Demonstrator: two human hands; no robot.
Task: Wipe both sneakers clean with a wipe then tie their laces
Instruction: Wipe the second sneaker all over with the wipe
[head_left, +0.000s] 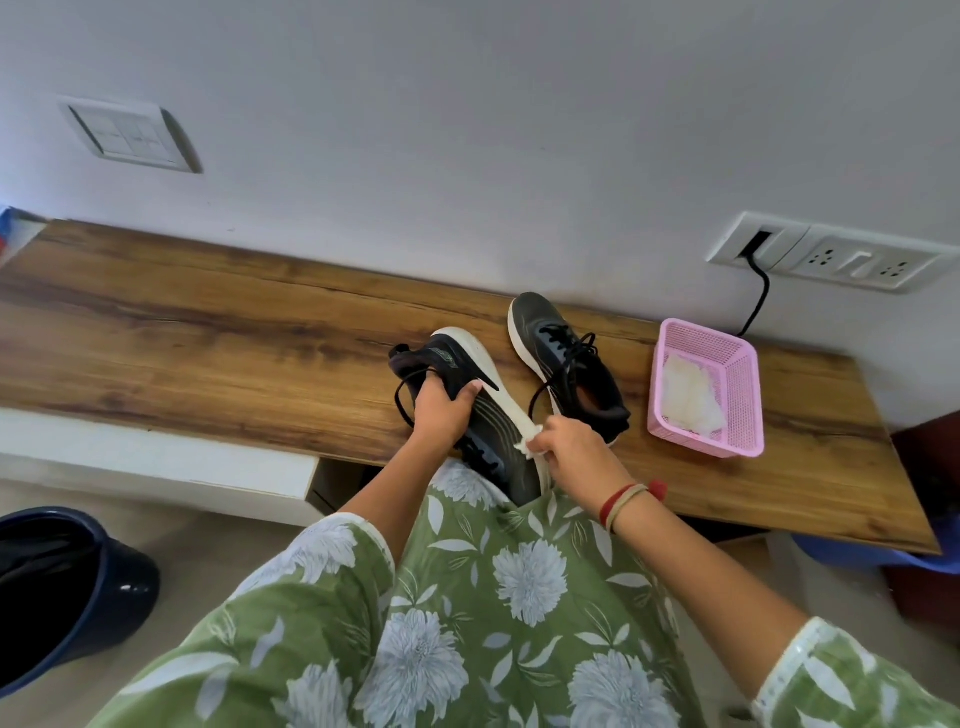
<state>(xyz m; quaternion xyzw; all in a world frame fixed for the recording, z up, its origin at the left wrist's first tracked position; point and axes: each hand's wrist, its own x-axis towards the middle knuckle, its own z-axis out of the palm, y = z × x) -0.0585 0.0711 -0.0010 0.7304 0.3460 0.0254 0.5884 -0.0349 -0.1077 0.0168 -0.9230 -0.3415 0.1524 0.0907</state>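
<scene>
Right hand (571, 452), wipe (527, 445), seemingly on sneaker (493, 421) edge

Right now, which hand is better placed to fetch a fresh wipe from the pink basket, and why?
Probably the right hand: it is nearer the pink basket and pinches only a wipe, while the left hand grips the held sneaker.

A wood-grain desktop (208, 332) runs along the wall. Toward its right end sits a black sneaker (571, 364), laces loose. Just beside it, nearer the right edge, stands a pink mesh basket (737, 410) holding white wipes (688, 397).
</scene>
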